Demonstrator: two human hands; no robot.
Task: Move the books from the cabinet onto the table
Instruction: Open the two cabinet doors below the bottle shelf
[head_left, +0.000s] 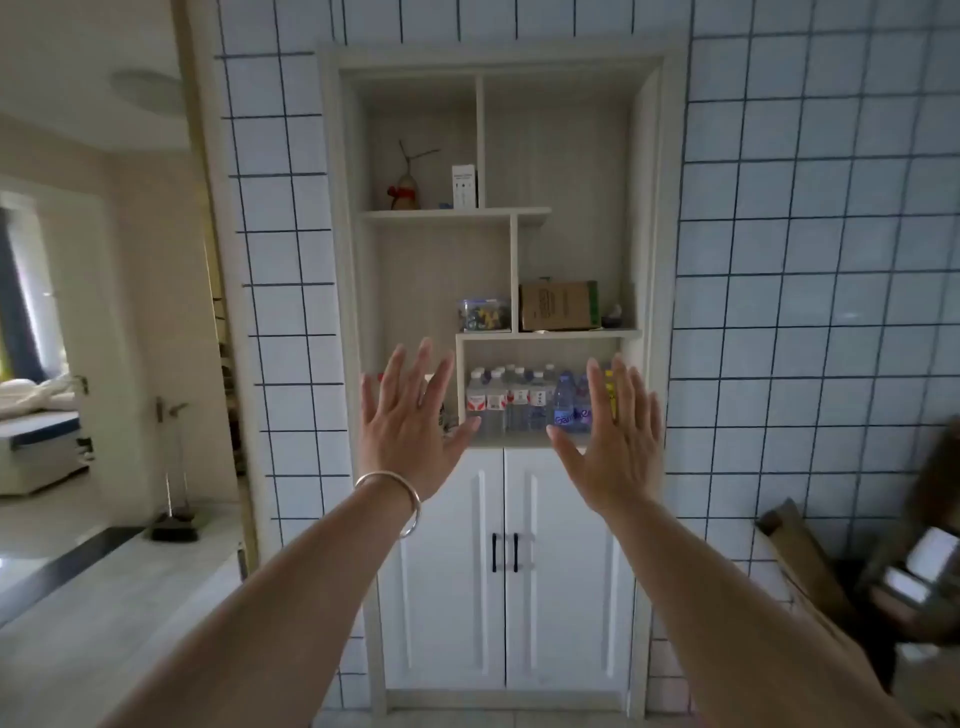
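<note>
A tall white cabinet (498, 364) set into the tiled wall (810, 260) fills the centre of the frame, its two lower doors (504, 571) closed; no books can be made out on its open shelves. Both arms reach up from the bottom edge, and the left hand (410, 431), with a bangle (395, 499) at the wrist, and the right hand (618, 441) each show a spread, empty grip, raised before the lower shelf. Water bottles (524, 400) crowd that shelf between the hands, and a cardboard box (558, 306) sits just above.

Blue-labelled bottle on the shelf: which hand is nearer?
Right. The right hand overlaps the blue-labelled bottle in view; the left hand is raised further left, past the shelf divider.
</note>
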